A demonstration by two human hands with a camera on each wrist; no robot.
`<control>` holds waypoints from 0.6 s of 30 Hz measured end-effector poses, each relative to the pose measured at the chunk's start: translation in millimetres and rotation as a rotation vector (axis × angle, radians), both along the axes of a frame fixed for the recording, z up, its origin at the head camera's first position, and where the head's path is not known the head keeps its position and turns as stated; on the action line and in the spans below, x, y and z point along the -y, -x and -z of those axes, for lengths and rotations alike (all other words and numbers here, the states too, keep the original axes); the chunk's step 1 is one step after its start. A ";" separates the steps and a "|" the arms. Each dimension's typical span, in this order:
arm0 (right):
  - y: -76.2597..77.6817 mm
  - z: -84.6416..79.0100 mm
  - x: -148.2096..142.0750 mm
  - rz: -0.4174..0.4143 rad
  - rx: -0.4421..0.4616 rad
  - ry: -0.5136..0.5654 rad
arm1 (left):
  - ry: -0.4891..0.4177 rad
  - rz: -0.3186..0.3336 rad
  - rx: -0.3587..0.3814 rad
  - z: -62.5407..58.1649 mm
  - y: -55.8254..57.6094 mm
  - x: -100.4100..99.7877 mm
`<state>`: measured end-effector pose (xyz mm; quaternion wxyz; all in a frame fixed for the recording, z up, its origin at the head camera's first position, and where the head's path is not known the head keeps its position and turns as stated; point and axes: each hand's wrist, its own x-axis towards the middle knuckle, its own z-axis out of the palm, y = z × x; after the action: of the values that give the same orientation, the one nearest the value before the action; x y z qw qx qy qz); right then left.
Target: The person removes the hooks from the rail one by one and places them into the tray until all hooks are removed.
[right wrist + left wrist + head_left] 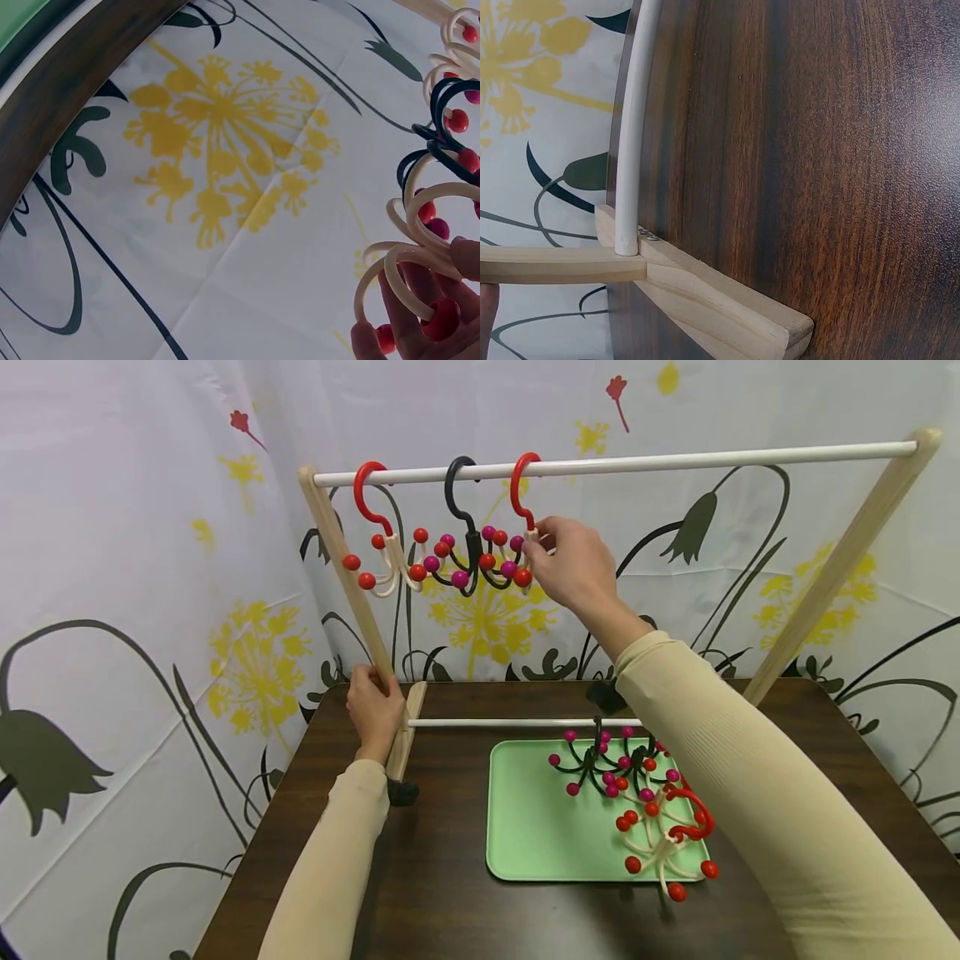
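Pinching a red-hooked hanger (517, 497) on the white rod (675, 462), head view, is the right hand's grip (573, 560); the left hand (375, 710) clasps a wooden post (366, 618). Left wrist: lower bar (632, 142) meets post. Right wrist: fingers (401, 322) among the hanger's cream prongs (424, 257)!

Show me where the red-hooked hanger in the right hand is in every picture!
Head: the red-hooked hanger hangs on the upper rail, above centre, in the right hand.
Left wrist: not in it.
Right wrist: its pale arms are low, near the right edge.
Shared landmark: the flowery curtain, in all three.
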<state>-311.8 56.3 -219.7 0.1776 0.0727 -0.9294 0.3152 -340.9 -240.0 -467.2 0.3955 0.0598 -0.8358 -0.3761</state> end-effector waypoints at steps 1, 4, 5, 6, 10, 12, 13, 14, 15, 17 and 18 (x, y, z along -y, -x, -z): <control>0.2 0.3 -1.4 0.006 -0.002 -0.005 | 0.001 -0.003 -0.004 0.6 0.0 -0.4; 0.0 0.5 -4.6 0.023 -0.005 -0.012 | 0.003 0.000 -0.014 1.5 -0.1 -0.8; 0.0 0.3 -5.3 0.027 -0.007 -0.012 | 0.004 0.002 -0.015 1.3 -0.3 -0.5; 0.0 0.1 -6.1 0.031 -0.006 -0.011 | 0.005 0.003 -0.016 1.1 -0.5 -0.2; 0.0 -0.8 -11.4 0.052 -0.009 -0.023 | 0.003 0.006 -0.012 0.5 -1.4 -0.4; 0.3 -1.6 -14.9 0.060 -0.021 -0.028 | -0.001 0.005 -0.007 0.3 -1.6 -0.4; 0.2 -2.2 -16.9 0.065 -0.026 -0.031 | -0.002 0.004 -0.004 0.5 -1.6 -0.3; 0.3 -2.8 -18.9 0.064 -0.038 -0.024 | -0.003 0.002 -0.004 0.6 -1.7 0.0; 0.3 -3.2 -21.1 0.062 -0.048 -0.018 | -0.004 0.002 -0.002 1.1 -1.2 0.0; -0.7 -4.5 -25.7 0.060 -0.061 -0.002 | -0.004 0.003 -0.001 1.4 -0.2 0.0; -1.5 -5.2 -28.2 0.061 -0.066 0.006 | -0.002 0.005 -0.005 1.5 0.3 -0.2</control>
<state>-310.4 84.6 -214.5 0.2180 0.0544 -0.9239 0.3097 -341.2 -239.7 -468.7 0.3965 0.0572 -0.8346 -0.3780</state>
